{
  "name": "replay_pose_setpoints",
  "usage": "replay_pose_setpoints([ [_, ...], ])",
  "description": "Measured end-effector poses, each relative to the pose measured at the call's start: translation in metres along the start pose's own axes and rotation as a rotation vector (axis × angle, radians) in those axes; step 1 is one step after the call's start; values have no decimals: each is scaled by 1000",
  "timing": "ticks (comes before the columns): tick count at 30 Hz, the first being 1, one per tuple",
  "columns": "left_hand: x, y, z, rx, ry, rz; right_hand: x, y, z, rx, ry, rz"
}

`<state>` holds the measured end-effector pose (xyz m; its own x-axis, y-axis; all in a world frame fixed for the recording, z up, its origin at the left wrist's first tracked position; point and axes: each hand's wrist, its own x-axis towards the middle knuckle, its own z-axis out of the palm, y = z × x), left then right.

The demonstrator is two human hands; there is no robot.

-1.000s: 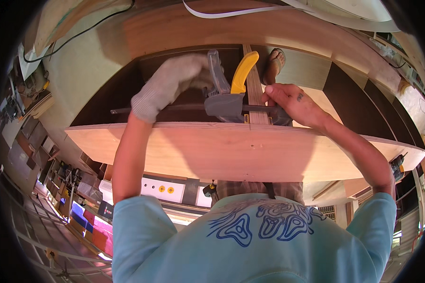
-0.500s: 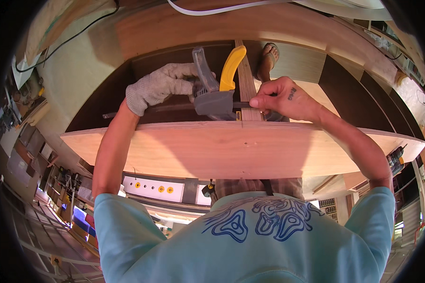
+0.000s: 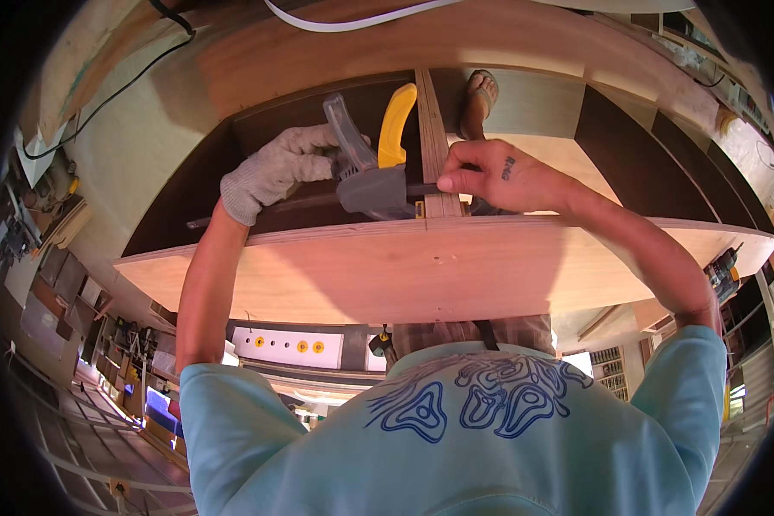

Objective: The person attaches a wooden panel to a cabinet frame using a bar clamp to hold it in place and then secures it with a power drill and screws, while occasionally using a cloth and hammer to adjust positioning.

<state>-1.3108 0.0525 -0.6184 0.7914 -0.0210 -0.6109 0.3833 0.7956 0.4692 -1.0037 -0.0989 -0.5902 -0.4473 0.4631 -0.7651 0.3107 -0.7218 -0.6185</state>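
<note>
A bar clamp point(image 3: 374, 191) with a dark grey body, a grey handle and a yellow lever point(image 3: 396, 125) lies across a wooden strip point(image 3: 433, 138). My left hand point(image 3: 275, 168), in a knitted grey glove, has its fingers closed around the grey handle side. The clamp's dark bar reaches left past that wrist and right across the strip. My bare right hand point(image 3: 503, 176) pinches at the bar beside the strip, thumb and forefinger together. Part of the clamp's far jaw is hidden under this hand. Both forearms pass over a pale plywood panel point(image 3: 387, 267).
Dark panels point(image 3: 636, 163) form compartments behind the plywood edge. A sandalled foot point(image 3: 482, 90) stands beyond the strip. A cordless drill point(image 3: 722, 273) is at the panel's right end. A black cable point(image 3: 116, 82) runs along the upper left, and a white strip point(image 3: 361, 21) arcs across the top.
The whole view has shifted slightly, so most things sit further left. The clamp's handles lean a little more left. Both hands keep their hold.
</note>
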Motion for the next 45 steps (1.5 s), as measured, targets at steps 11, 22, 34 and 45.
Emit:
replay_pose_setpoints([
  [11,3,-9,-7,41,-93,42,38,14,8,-437,233,-235],
  [22,1,-5,2,-9,-95,-70,13,-16,20,-345,59,78],
  [34,75,18,31,-630,-399,208,20,-23,6,-441,-197,88],
  [45,71,17,48,-601,-112,121,18,-8,3,-275,-48,97],
])
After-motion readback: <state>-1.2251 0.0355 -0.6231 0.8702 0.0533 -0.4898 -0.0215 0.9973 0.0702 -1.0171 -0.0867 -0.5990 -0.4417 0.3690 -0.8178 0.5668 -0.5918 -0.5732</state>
